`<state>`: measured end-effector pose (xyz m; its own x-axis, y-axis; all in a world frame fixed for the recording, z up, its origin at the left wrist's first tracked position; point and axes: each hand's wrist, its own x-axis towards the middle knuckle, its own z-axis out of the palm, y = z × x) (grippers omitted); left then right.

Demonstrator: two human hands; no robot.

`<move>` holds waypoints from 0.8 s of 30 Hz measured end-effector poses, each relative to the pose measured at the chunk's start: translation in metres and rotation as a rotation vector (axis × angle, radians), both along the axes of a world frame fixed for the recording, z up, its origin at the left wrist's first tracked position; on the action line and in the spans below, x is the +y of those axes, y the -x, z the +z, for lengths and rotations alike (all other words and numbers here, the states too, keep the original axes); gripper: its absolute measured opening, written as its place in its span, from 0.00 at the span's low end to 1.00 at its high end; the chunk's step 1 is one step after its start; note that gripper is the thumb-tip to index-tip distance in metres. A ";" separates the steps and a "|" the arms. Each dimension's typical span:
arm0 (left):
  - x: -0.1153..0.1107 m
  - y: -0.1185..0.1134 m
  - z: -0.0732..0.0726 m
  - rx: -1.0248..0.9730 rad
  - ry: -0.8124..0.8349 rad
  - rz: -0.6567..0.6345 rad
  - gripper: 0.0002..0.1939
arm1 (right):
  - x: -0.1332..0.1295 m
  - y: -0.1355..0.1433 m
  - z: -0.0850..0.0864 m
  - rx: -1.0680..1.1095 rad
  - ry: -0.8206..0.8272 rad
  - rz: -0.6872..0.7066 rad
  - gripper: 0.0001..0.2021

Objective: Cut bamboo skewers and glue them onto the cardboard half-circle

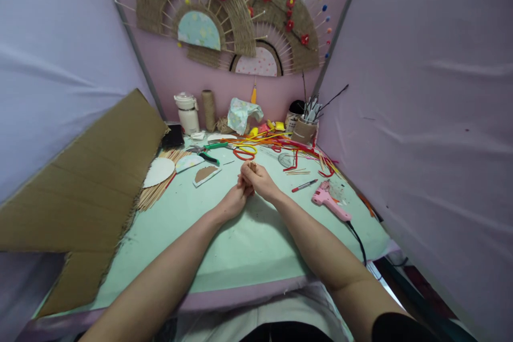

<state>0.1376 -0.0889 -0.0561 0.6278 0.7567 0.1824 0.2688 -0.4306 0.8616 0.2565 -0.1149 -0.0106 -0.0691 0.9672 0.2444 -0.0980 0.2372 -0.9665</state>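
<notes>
Running the head view remotely here, and my read is this bench work is partway — two twine-wrapped fans (156,8) on the wall look finished, felt flowers and all, while the stuff on the table (172,246) is loose parts. The left hand (234,200) and right hand (261,180) are clasped over the middle of the table, fingers curled in. A sliver of something brownish (252,166) seems to show at the top, so the thing being worked is presumably inside that grip, but I can't tell what it is or how tightly either hand has it. Off to the left, the bamboo sticks (152,199) lie loose with a white paper half-round (159,172) on them, plus a floral half-round (188,163) and a white-edged cardboard piece (205,174) just beside — none of it looks joined up, so I'd guess assembly is what's left. The pink glue gun (331,201) lies on its side at the right, nobody touching it. Container check: the brown-wrapped cup (303,131) at the back right holds dark twigs and some pale tools, the printed can (293,118) behind it has something black on top, and the white lidded jar (188,119) is closed, contents hidden.
</notes>
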 end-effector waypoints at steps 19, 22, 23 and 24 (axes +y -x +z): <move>-0.004 0.000 0.003 0.034 -0.034 0.006 0.11 | -0.006 0.004 0.010 -0.074 -0.010 -0.016 0.26; -0.004 -0.001 0.004 0.038 -0.027 0.000 0.11 | -0.005 0.003 0.010 -0.083 -0.029 -0.008 0.27; -0.004 -0.001 0.005 0.042 -0.023 0.001 0.11 | -0.005 0.003 0.010 -0.084 -0.033 -0.003 0.27; -0.004 -0.001 0.005 0.046 -0.018 0.002 0.11 | -0.004 0.002 0.010 -0.085 -0.035 0.003 0.27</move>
